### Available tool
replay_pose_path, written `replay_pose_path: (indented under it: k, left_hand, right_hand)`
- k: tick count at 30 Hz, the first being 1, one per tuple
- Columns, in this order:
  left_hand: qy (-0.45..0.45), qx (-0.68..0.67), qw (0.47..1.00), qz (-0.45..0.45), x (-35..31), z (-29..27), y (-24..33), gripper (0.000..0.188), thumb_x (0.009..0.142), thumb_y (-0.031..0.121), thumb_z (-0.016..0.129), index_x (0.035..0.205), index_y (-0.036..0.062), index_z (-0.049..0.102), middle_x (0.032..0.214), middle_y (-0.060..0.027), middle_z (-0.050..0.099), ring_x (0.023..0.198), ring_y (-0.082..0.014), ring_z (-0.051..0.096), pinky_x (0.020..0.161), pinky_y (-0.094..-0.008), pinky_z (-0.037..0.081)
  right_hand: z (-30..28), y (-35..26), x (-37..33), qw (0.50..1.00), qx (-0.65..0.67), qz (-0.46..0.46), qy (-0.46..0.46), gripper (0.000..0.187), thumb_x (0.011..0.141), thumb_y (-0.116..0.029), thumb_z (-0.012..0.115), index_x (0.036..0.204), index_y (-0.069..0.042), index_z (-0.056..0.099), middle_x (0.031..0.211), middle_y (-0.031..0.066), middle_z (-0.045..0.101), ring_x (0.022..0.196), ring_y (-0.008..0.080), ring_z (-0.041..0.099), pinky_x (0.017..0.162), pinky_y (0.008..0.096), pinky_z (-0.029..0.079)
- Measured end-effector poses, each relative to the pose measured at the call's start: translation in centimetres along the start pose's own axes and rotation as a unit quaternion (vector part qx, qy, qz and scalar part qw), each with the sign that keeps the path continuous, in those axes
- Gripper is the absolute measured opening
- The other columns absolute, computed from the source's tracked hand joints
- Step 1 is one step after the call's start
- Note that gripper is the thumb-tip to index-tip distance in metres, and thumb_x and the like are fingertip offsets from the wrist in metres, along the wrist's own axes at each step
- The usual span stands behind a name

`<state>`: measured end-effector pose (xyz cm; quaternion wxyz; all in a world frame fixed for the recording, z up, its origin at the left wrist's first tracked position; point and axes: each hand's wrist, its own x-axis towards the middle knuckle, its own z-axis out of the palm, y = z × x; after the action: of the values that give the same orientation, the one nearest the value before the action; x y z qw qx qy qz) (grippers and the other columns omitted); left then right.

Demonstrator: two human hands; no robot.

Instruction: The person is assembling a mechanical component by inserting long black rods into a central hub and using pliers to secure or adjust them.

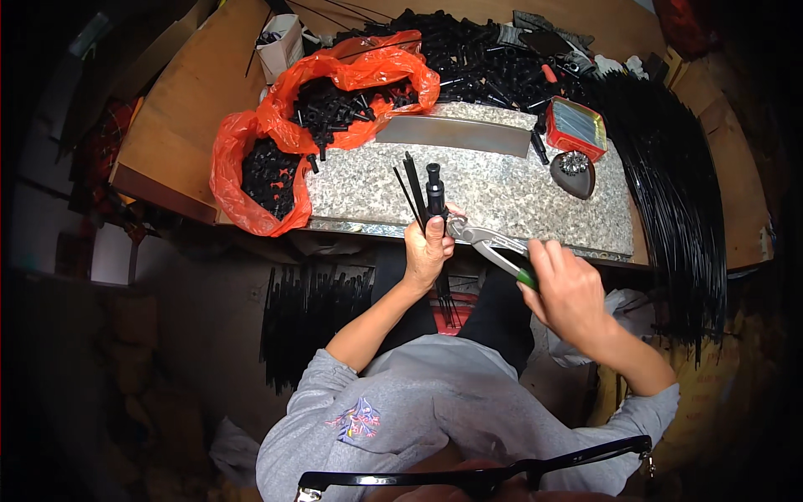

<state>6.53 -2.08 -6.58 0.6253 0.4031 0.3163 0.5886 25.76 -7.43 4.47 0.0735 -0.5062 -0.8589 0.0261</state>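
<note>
Inside the closed left hand (429, 250), a black tube (434, 191); inside the closed right hand (569, 289), pliers (477, 235).

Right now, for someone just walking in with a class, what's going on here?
A person's left grip holds a black tubular part and thin black rods near the front edge of the speckled slab. The right grip holds green-handled pliers, their head beside the left grip; whether they bite on anything is unclear. Orange bags of small black parts sit to the left.
</note>
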Motion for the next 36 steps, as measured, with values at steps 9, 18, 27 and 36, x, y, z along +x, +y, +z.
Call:
replay_pose_path:
  k: [9,18,27,36]
  left_hand:
    - [-0.041,0.013,0.999,0.011,-0.6,0.0,-0.1,0.063,0.081,0.058,0.049,0.096,-0.0034,0.052,0.054,0.0068,0.032,0.043,-0.0004,0.028,0.039,-0.0170,0.019]
    - [-0.032,-0.035,0.999,0.015,-0.8,-0.2,0.1,0.052,0.085,0.048,0.052,0.097,-0.0030,0.054,0.061,0.0058,0.036,0.049,0.0001,0.029,0.042,-0.0153,0.022]
    - [-0.043,0.014,0.999,0.005,-0.6,0.2,-0.4,0.061,0.082,0.056,0.049,0.099,-0.0027,0.051,0.054,0.0067,0.032,0.043,-0.0003,0.025,0.039,-0.0174,0.018]
    - [-0.020,-0.040,0.999,0.009,-1.0,-0.5,0.2,0.052,0.084,0.047,0.055,0.098,-0.0028,0.054,0.060,0.0049,0.040,0.048,-0.0002,0.031,0.041,-0.0153,0.023]
  right_hand:
    - [3.2,2.0,-2.0,0.559,0.714,0.291,-0.305,0.047,0.090,-0.044,0.043,0.094,0.002,0.050,0.056,0.0066,0.045,0.043,0.0148,0.045,0.037,0.0265,0.039]
    - [1.6,0.9,-0.9,0.963,0.252,0.058,-0.075,0.033,0.083,-0.024,0.054,0.102,0.002,0.045,0.072,0.0080,0.052,0.066,0.0192,0.057,0.061,0.0354,0.044]
    - [0.6,1.5,0.1,0.849,0.431,0.157,-0.263,0.028,0.075,-0.012,0.069,0.089,-0.001,0.048,0.052,0.0063,0.054,0.045,0.0147,0.058,0.045,0.0261,0.046]
    - [0.1,-1.2,-1.6,0.991,-0.129,-0.021,0.006,0.063,0.074,-0.021,0.066,0.124,0.006,0.039,0.075,0.0097,0.042,0.065,0.0220,0.045,0.056,0.0313,0.039]
